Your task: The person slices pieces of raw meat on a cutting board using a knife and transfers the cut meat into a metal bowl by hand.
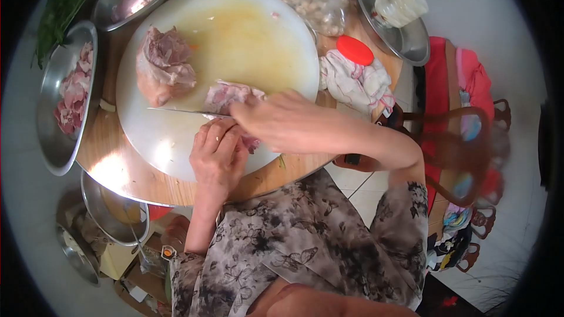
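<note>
On the round white cutting board (252,29) lies a piece of raw meat (226,94) with pale skin. My right hand (276,120) is closed around a knife (182,111), though its handle is hidden in the grip. The blade points left across the near side of the meat. Just below the blade, my left hand (217,149) has its fingers curled and pressed on the near part of the meat, partly hiding it. A larger chunk of raw meat with skin (164,67) rests on the board's left side, apart from both hands.
A metal bowl of cut meat (42,120) stands at the left, with another metal bowl (108,19) behind it. Garlic in a plastic bag (314,9), a cloth (358,85) and a red lid (355,50) sit right of the board. Leafy greens (64,9) lie far left.
</note>
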